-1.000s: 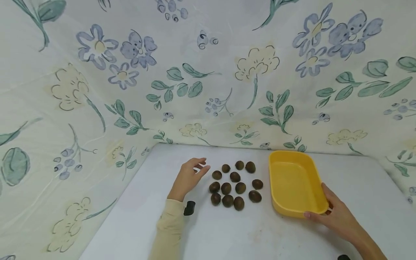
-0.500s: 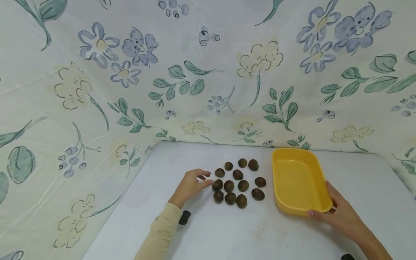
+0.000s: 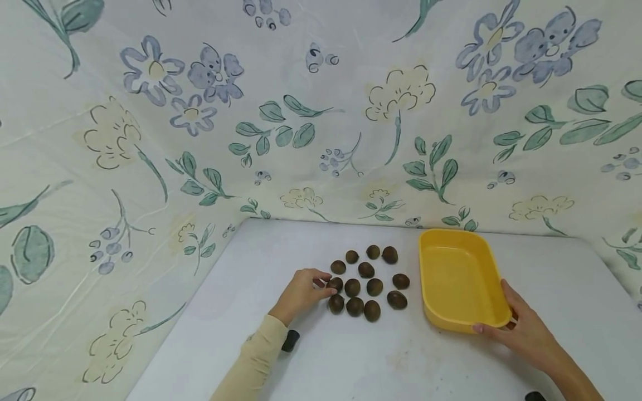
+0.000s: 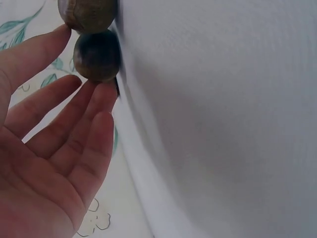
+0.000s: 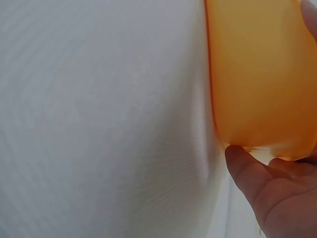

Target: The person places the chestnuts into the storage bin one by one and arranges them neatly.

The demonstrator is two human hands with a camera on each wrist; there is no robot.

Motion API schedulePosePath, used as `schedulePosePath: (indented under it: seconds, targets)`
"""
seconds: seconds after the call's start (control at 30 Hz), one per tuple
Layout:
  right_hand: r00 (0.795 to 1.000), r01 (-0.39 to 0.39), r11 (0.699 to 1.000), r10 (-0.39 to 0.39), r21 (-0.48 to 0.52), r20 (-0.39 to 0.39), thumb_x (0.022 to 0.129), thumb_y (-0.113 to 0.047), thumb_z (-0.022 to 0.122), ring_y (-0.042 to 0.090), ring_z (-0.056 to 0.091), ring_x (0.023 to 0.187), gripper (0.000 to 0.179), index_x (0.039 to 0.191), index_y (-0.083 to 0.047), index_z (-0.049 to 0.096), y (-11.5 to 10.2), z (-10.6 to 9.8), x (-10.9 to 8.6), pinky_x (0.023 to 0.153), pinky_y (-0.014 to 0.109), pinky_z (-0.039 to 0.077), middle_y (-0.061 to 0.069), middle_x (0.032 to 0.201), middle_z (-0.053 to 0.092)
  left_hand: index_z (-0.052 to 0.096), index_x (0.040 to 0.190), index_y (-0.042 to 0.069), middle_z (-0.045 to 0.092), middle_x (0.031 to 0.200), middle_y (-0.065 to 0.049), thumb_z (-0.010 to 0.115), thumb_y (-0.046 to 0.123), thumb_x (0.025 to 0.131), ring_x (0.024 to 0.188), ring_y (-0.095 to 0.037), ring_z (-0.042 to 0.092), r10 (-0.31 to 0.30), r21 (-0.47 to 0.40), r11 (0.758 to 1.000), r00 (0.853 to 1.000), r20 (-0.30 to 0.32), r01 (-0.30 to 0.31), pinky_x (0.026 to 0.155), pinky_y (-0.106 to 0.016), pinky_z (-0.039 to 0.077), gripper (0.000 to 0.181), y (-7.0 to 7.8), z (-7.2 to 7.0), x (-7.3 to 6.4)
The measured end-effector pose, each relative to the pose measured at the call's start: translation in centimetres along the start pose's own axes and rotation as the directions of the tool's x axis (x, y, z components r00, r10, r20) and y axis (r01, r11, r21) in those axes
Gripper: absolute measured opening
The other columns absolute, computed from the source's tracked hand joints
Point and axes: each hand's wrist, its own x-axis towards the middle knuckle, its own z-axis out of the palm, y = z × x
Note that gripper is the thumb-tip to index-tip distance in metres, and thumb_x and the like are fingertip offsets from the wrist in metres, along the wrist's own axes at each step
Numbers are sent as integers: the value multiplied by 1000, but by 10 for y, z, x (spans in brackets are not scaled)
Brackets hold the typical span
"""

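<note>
My left hand [image 3: 300,294] reaches in from the left and pinches a dark brown, smooth round fruit [image 4: 97,55] at the left side of a loose group. In the left wrist view the thumb touches its upper side, and the fingertips meet its lower side. A second brown fruit [image 4: 88,14] sits right beside it, close to the thumb. My right hand [image 3: 530,337] grips the near right corner of a yellow plastic tub [image 3: 458,278], thumb at the near rim and fingers along the right side. Nothing lies inside the tub.
Several more brown fruits [image 3: 374,287] lie spread on the white table [image 3: 361,362] between the left hand and the tub. A floral cloth [image 3: 311,122] hangs behind and to the left. Small dark specks dot the table before the tub.
My left hand has come down and to the right, from above the table onto the fruit, and its thumb and fingers have closed around it. The right hand stays on the tub.
</note>
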Motion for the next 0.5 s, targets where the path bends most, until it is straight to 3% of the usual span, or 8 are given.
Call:
schedulePosePath:
  seconds: [0.27, 0.5]
  targets:
    - [1000, 14, 1000, -14, 10, -7, 86, -58, 78, 59, 22, 148, 134, 160, -3, -19, 2, 0, 0, 115, 64, 34, 34, 168, -4, 77, 114, 0, 78, 111, -14, 83, 15, 87, 96, -23, 73, 20, -5, 1000, 1000, -7, -20, 86, -41, 60, 32, 1, 3, 3]
    - [1000, 14, 1000, -14, 2, 0, 87, -58, 77, 59, 22, 149, 132, 160, -3, -19, 1, -1, 0, 115, 64, 33, 34, 168, -4, 76, 113, -1, 78, 107, -13, 84, 15, 86, 96, -22, 73, 36, 46, 998, 999, 14, -37, 88, -40, 60, 32, 2, 6, 7]
